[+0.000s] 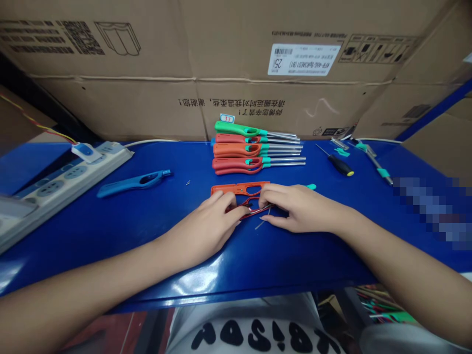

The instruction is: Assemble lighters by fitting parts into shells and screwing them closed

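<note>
In the middle of the table, my left hand [221, 219] is closed on an opened red lighter casing [250, 200], its fingertips pressed to the inside. My right hand [298, 206] grips the other end of that casing, thumb and fingers bent close together. From beneath the right fingertips a thin pale tube [261, 224] trails down to the table. Just behind lies an orange lighter casing half [236, 188], partly hidden by my hands. A teal tip [311, 187] pokes out beyond my right hand. Small parts between the fingers are too hidden to make out.
Several gas lighters [239, 164] lie stacked behind my hands. Left are a blue casing [129, 184], tiny metal pins [188, 182] and a power strip [70, 177]. A screwdriver [341, 164] and a loose lighter barrel [378, 164] lie right. Cardboard [147, 108] walls the back.
</note>
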Motion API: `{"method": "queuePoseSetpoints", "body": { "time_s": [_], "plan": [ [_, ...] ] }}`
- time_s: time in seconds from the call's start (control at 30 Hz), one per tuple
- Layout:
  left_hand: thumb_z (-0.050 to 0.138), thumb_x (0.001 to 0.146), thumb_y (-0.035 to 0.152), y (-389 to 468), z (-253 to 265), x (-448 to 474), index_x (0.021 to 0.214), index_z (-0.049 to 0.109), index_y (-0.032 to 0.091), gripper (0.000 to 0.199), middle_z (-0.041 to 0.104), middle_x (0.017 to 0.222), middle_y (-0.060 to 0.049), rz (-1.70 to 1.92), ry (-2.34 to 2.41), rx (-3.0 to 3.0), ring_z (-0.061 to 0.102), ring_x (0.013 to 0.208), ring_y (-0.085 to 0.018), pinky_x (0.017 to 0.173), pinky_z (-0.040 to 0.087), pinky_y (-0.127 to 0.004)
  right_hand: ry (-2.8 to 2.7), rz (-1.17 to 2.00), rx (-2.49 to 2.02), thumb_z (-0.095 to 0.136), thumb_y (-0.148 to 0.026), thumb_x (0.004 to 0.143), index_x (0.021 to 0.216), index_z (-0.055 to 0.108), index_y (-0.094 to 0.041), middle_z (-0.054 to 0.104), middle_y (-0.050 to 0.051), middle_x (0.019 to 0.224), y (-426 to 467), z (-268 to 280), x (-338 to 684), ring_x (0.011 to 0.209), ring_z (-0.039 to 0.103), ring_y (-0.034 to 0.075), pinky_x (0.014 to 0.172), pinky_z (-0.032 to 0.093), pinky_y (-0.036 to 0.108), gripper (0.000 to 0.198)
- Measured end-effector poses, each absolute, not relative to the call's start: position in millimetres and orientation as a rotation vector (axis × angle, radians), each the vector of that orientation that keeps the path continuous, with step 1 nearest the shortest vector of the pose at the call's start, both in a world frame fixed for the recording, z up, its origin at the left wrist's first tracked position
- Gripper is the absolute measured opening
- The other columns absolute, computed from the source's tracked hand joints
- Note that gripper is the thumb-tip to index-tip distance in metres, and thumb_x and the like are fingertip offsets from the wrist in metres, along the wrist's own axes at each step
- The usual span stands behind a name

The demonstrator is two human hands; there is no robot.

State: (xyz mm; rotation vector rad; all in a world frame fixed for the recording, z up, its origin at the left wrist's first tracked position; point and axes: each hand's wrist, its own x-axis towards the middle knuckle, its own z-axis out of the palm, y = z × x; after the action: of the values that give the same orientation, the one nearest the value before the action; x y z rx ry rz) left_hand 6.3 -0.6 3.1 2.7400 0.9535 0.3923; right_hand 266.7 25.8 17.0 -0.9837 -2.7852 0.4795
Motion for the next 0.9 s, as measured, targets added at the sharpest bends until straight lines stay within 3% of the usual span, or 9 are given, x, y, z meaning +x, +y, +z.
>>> {"method": "queuePoseSetpoints", "body": {
  "time_s": [0.3, 0.57, 0.8, 0.9],
  "plan": [
    [0.041, 0.105, 0.022, -0.5, 5.0, 5.8, 0.13, 0.065, 0.021, 0.034, 0.055, 0.104, -0.01, 0.333, 0.961, 2.763, 0.053, 0.097, -0.025, 0.088, 0.053, -0.044, -2.76, 0.416, -0.882, 0.069, -0.03, 0.09, 0.103, 0.068, -0.019, 0.07, 0.003, 0.106, 27.7, 16.6, 271.9, 0.078, 0.063, 0.013, 0.062, 0.041, 0.024, 0.017],
    [0.041, 0.105, 0.02, 1.7, 3.9, 6.0, 0.131, 0.065, 0.021, 0.035, 0.056, 0.107, -0.012, 0.306, 0.948, 2.796, 0.054, 0.102, -0.027, 0.089, 0.053, -0.045, -2.765, 0.445, -0.808, 0.066, -0.029, 0.093, 0.113, 0.074, -0.022, 0.073, 0.004, 0.106, 25.9, 21.2, 272.9, 0.085, 0.069, 0.015, 0.072, 0.048, 0.025, 0.023],
    [0.045, 0.104, 0.017, 3.8, 5.7, 1.6, 0.128, 0.066, 0.023, 0.033, 0.059, 0.108, -0.011, 0.275, 0.939, 2.838, 0.057, 0.103, -0.026, 0.088, 0.054, -0.042, -2.617, 0.521, -0.707, 0.064, -0.032, 0.095, 0.103, 0.075, -0.018, 0.075, 0.004, 0.095, 31.3, 24.0, 274.9, 0.08, 0.069, 0.013, 0.073, 0.051, 0.024, 0.02],
    [0.047, 0.103, 0.017, 5.2, 7.1, -0.1, 0.133, 0.064, 0.026, 0.036, 0.061, 0.109, -0.01, 0.248, 0.935, 2.874, 0.059, 0.101, -0.026, 0.086, 0.055, -0.042, -2.381, 0.242, -0.904, 0.06, -0.031, 0.095, 0.097, 0.075, -0.018, 0.075, 0.006, 0.093, 54.8, 23.9, 297.2, 0.084, 0.069, 0.017, 0.079, 0.052, 0.029, 0.019]
  ]
}}
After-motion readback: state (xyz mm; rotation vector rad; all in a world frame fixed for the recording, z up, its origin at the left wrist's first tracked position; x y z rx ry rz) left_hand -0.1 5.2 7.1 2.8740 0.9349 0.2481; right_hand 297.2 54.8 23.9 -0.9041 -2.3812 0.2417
